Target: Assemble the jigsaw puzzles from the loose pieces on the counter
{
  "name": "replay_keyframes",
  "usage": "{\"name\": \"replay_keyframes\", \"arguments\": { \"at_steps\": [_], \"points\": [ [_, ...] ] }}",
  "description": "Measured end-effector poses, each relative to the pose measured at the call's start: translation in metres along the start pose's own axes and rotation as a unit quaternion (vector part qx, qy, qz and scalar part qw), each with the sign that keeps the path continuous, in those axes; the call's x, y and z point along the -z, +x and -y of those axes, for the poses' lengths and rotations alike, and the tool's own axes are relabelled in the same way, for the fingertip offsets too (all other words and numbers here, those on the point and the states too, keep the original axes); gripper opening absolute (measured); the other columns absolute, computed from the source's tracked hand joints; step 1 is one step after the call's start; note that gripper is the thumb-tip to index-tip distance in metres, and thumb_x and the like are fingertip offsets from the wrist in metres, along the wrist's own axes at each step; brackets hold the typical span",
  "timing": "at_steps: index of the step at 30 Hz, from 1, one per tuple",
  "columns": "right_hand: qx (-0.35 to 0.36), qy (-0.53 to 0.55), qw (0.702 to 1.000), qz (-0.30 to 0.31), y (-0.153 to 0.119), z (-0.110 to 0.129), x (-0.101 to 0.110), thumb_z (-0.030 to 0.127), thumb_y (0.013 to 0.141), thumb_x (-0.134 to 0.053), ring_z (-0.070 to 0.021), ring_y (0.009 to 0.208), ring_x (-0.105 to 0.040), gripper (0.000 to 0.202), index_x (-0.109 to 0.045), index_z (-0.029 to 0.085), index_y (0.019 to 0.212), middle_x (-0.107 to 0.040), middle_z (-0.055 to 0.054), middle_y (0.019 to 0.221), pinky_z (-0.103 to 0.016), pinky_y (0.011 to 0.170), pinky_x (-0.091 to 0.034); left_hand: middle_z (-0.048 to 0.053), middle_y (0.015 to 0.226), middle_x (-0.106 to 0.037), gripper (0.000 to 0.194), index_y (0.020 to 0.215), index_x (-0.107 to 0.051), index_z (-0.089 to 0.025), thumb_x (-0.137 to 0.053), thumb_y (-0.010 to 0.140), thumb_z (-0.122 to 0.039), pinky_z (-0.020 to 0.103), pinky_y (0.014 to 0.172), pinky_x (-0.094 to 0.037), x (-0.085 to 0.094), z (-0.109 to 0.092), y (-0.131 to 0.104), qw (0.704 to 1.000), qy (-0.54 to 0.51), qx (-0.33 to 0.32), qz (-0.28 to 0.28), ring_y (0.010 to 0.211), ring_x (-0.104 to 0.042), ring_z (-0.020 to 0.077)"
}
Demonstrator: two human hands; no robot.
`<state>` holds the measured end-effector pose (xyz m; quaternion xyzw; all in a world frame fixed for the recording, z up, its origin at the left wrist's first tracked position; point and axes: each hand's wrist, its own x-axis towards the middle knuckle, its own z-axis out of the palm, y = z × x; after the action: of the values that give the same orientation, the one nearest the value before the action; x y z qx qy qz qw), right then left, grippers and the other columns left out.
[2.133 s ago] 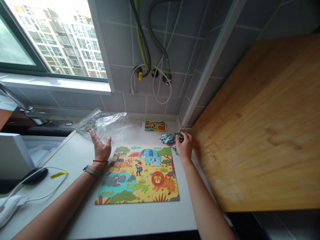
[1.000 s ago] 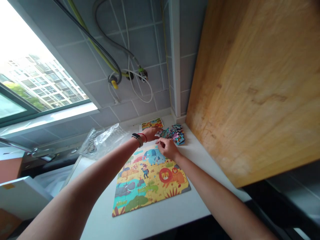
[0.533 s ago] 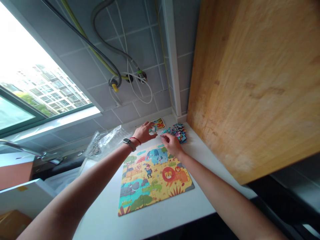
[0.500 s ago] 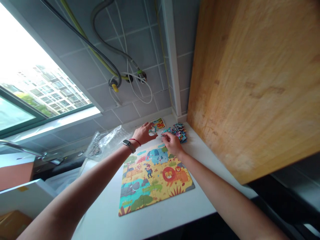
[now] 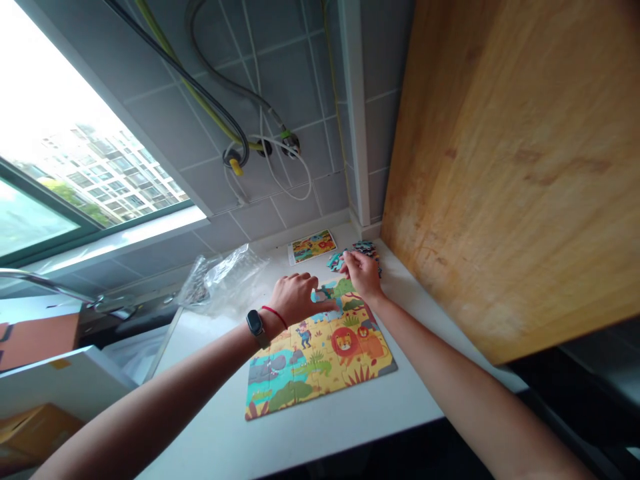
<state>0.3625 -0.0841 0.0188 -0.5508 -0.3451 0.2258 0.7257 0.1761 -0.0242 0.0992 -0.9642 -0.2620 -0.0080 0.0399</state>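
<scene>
A partly joined animal puzzle [image 5: 320,360] lies on the white table [image 5: 210,413]. My left hand [image 5: 295,300], with a watch and red string at the wrist, is over its upper part, thumb and fingers apart around a small puzzle piece [image 5: 325,292]; whether it touches the piece is unclear. My right hand [image 5: 363,272] is closed at the pile of loose pieces [image 5: 366,249], beside teal pieces [image 5: 335,261]; what its fingers hold is hidden. The small picture card [image 5: 314,247] lies behind my hands.
Crumpled clear plastic bags [image 5: 225,277] lie at the back left, near a faucet [image 5: 65,287]. A large wooden board [image 5: 500,180] rises on the right. Hoses [image 5: 200,100] hang on the tiled wall behind.
My left hand has moved down from the picture card to over the puzzle. My right hand has shifted right, onto the pile. A green-topped piece now shows at the puzzle's upper edge.
</scene>
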Motion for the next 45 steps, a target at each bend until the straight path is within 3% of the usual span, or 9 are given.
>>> {"name": "replay_keyframes", "arguments": {
  "at_steps": [6, 10, 15, 20, 25, 30, 34, 39, 45],
  "points": [
    [-0.034, 0.089, 0.988, -0.121, 0.010, 0.009, 0.010, 0.093, 0.081, -0.054, -0.0101, 0.037, -0.047, 0.076, -0.069, 0.019, 0.071, -0.061, -0.001, 0.048, -0.022, 0.037, -0.036, 0.010, 0.117, -0.078, 0.055, 0.120, -0.074, -0.023, -0.057, 0.099, -0.070, 0.037, 0.078, -0.057, 0.000, 0.009, 0.011, 0.997, -0.034, 0.059, 0.029, 0.100, -0.076, 0.0296],
    [-0.031, 0.109, 0.987, -0.114, 0.009, 0.014, 0.010, 0.096, 0.079, -0.053, -0.0091, 0.034, -0.045, 0.079, -0.068, 0.018, 0.070, -0.059, 0.000, 0.046, -0.022, 0.034, -0.032, 0.008, 0.133, -0.075, 0.044, 0.140, -0.065, -0.025, -0.065, 0.101, -0.045, 0.034, 0.093, -0.059, 0.000, 0.028, 0.053, 0.997, -0.053, 0.022, 0.046, 0.117, -0.074, 0.0261],
    [-0.023, 0.081, 0.992, -0.098, 0.005, 0.011, 0.008, 0.092, 0.084, -0.051, -0.0091, 0.035, -0.044, 0.076, -0.068, 0.019, 0.070, -0.058, 0.000, 0.046, -0.023, 0.035, -0.032, 0.010, 0.155, -0.062, 0.076, 0.158, -0.050, -0.022, -0.078, 0.088, -0.021, 0.034, 0.118, -0.047, -0.017, 0.036, 0.099, 0.992, -0.071, -0.063, 0.082, 0.143, -0.059, 0.0261],
    [-0.017, 0.044, 0.997, -0.064, 0.005, 0.003, 0.007, 0.089, 0.087, -0.051, -0.0100, 0.037, -0.045, 0.072, -0.067, 0.021, 0.072, -0.059, 0.001, 0.050, -0.024, 0.039, -0.036, 0.013, 0.154, -0.063, 0.086, 0.163, -0.041, -0.023, -0.077, 0.086, -0.015, 0.038, 0.116, -0.050, -0.036, 0.035, 0.120, 0.989, -0.087, -0.086, 0.081, 0.143, -0.060, 0.0278],
    [-0.017, 0.016, 0.999, -0.042, 0.005, 0.001, 0.008, 0.085, 0.089, -0.053, -0.0114, 0.040, -0.045, 0.066, -0.066, 0.022, 0.075, -0.058, 0.001, 0.053, -0.026, 0.041, -0.036, 0.010, 0.133, -0.076, 0.092, 0.161, -0.044, -0.024, -0.086, 0.079, -0.022, 0.035, 0.098, -0.059, -0.040, 0.036, 0.125, 0.988, -0.096, -0.080, 0.087, 0.120, -0.075, 0.0277],
    [-0.021, 0.013, 1.000, -0.009, 0.004, 0.003, 0.008, 0.078, 0.088, -0.060, -0.0109, 0.040, -0.046, 0.058, -0.067, 0.022, 0.077, -0.059, 0.002, 0.056, -0.025, 0.040, -0.036, 0.011, 0.135, -0.072, 0.080, 0.147, -0.061, -0.025, -0.091, 0.074, -0.037, 0.034, 0.096, -0.058, -0.030, 0.042, 0.115, 0.993, -0.095, -0.055, 0.052, 0.116, -0.074, 0.0289],
    [-0.073, 0.008, 0.992, 0.098, 0.002, 0.000, 0.003, 0.072, 0.085, -0.067, -0.0098, 0.040, -0.050, 0.052, -0.069, 0.021, 0.079, -0.065, 0.001, 0.062, -0.022, 0.036, -0.034, 0.009, 0.122, -0.074, 0.060, 0.127, -0.071, -0.024, -0.091, 0.073, -0.045, 0.035, 0.089, -0.058, -0.023, 0.052, 0.090, 0.994, -0.104, -0.018, 0.029, 0.107, -0.075, 0.0280],
    [-0.129, -0.003, 0.971, 0.202, -0.007, -0.004, -0.006, 0.059, 0.077, -0.085, -0.0125, 0.039, -0.059, 0.041, -0.076, 0.019, 0.083, -0.075, -0.002, 0.070, -0.022, 0.031, -0.040, 0.004, 0.099, -0.075, 0.055, 0.112, -0.069, -0.022, -0.089, 0.074, -0.057, 0.031, 0.073, -0.055, -0.025, 0.057, 0.038, 0.990, -0.136, 0.032, 0.010, 0.086, -0.074, 0.0229],
    [-0.139, -0.002, 0.944, 0.299, -0.016, -0.006, -0.010, 0.047, 0.074, -0.091, -0.0133, 0.048, -0.066, 0.044, -0.080, 0.018, 0.104, -0.078, -0.002, 0.078, -0.020, 0.036, -0.045, 0.003, 0.098, -0.074, 0.048, 0.109, -0.062, -0.023, -0.076, 0.088, -0.064, 0.031, 0.068, -0.054, -0.042, 0.035, -0.006, 0.980, -0.180, 0.078, -0.037, 0.077, -0.072, 0.0196]
  ]
}}
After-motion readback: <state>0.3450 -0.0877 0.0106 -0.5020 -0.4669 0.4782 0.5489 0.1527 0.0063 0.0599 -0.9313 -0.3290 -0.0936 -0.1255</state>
